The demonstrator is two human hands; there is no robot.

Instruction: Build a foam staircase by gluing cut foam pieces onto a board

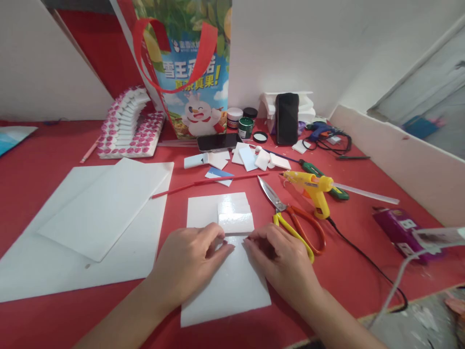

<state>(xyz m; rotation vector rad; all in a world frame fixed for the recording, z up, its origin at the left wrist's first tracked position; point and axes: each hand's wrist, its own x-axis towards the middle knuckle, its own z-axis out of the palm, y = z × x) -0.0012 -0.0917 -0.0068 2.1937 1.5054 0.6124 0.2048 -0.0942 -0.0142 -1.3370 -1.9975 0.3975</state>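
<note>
Head view shows the left hand (192, 254) and right hand (281, 259) pinching a small white piece (236, 223) near its near corners, on the far half of a white board (228, 286), scissors (281, 207) lying to the right.

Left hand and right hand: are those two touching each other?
Apart: the head view shows a strip of the white board beneath between the left hand and the right hand.
</note>
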